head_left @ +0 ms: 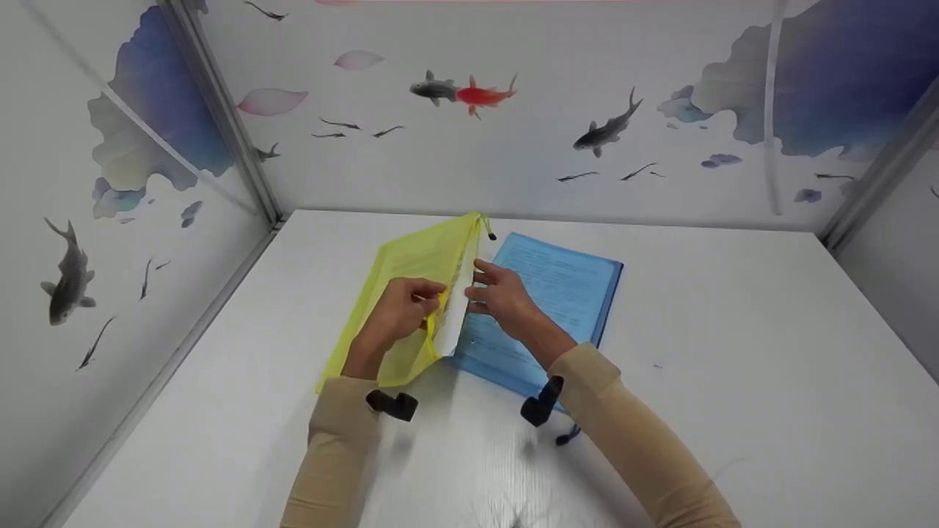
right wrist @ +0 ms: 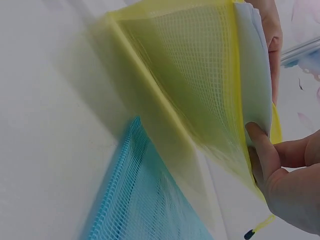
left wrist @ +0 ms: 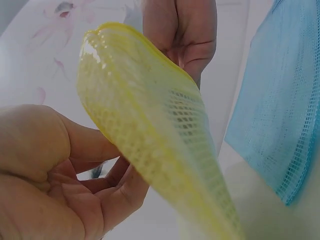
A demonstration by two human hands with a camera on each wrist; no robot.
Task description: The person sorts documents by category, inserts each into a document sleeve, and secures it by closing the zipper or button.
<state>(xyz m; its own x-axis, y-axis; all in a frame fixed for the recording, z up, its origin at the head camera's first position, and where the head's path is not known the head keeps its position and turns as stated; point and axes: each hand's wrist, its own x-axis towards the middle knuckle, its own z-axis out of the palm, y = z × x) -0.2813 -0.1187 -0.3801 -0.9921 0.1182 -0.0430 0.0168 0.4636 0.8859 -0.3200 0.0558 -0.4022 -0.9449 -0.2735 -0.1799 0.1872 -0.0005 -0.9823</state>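
Observation:
A yellow mesh zipper pouch (head_left: 411, 253) is lifted and tilted, its long opening facing right. White papers (head_left: 456, 315) stick out a little along that opening. My left hand (head_left: 400, 312) pinches the pouch's opening edge between thumb and fingers. On the other side, my right hand (head_left: 506, 297) pinches the edge of the papers; in the right wrist view a finger (right wrist: 260, 142) lies against the white sheets (right wrist: 254, 75). The left wrist view shows the pouch's yellow mesh (left wrist: 150, 115) between both hands.
Flat on the white table (head_left: 697, 411) lies a blue mesh pouch (head_left: 565, 286) with printed sheets inside, partly under my right arm. A dark zipper pull (head_left: 566, 438) hangs off its near corner. Printed panels (head_left: 543, 147) wall the table at the back and sides.

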